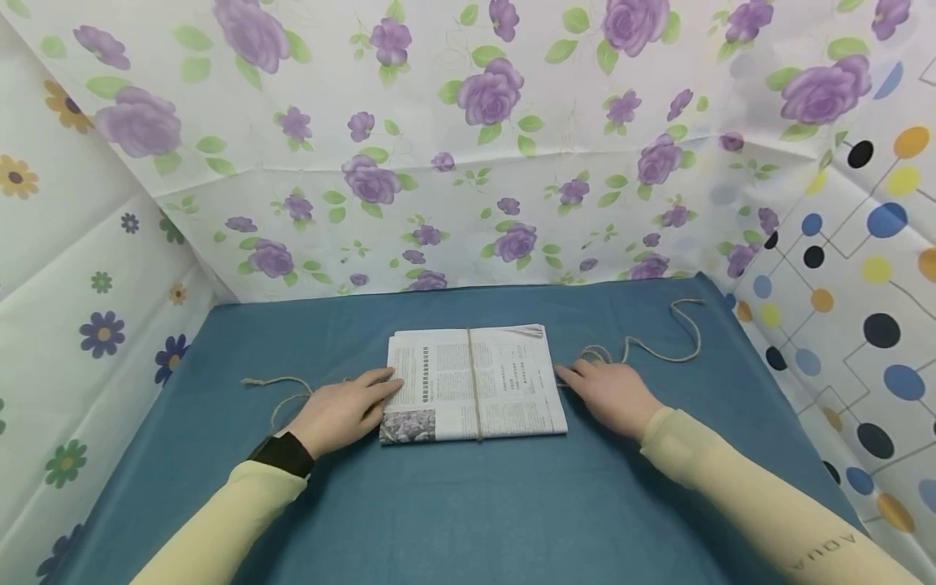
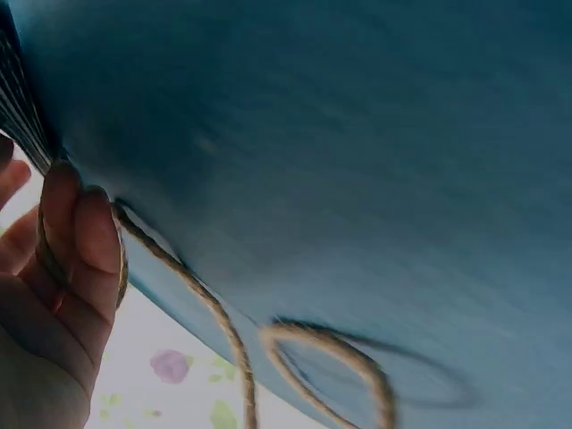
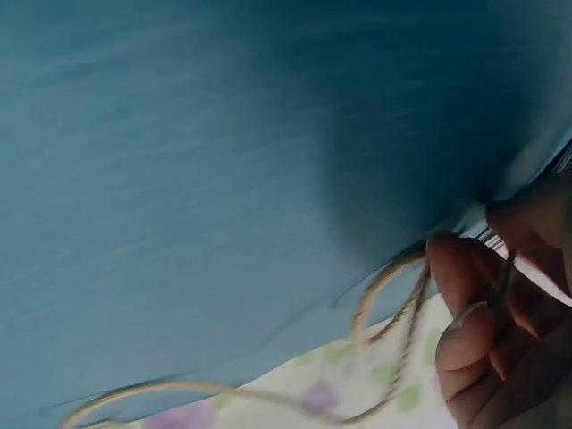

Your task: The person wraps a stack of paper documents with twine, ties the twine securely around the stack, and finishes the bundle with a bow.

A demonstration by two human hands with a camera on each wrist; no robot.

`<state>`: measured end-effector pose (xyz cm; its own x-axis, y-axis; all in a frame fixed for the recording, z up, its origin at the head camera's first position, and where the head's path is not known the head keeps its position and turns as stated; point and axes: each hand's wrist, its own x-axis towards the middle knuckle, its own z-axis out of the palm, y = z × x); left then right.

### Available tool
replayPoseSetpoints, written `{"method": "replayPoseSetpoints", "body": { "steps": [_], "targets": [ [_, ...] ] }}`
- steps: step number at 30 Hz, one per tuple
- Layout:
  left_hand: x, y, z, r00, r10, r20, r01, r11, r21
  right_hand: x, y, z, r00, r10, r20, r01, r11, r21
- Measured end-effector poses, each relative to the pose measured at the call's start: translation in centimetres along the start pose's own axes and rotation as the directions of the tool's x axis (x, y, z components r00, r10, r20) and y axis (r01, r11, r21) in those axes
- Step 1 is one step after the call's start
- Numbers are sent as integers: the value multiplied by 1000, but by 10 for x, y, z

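A folded stack of newspapers lies flat on the blue cloth, with twine running across its middle from back to front. At the stack's left edge is my left hand, thumb and fingertips against the paper. The left wrist view shows its fingers curled, with twine passing through them and trailing off. Beside the right edge, my right hand pinches twine close to the paper. A loop of that twine hangs from its fingers in the right wrist view. The stack's underside is hidden.
A loose twine end lies left of the stack, and a longer tail curves away to the right. Blue cloth covers the table. A floral sheet stands behind, with patterned sheets on both sides.
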<state>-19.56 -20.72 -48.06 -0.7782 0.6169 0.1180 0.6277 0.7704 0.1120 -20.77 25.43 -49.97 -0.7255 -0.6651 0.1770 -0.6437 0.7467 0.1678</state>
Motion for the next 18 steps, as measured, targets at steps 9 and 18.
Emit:
{"method": "replayPoseSetpoints", "body": {
  "steps": [9,18],
  "targets": [
    [-33,-34,-13,979,-147,-138,156,986,53,-49,41,0,981,177,-82,-173,983,56],
    [-64,-69,-36,904,-383,-190,381,923,-48,-65,40,-10,950,298,-93,-288,952,107]
  ]
}}
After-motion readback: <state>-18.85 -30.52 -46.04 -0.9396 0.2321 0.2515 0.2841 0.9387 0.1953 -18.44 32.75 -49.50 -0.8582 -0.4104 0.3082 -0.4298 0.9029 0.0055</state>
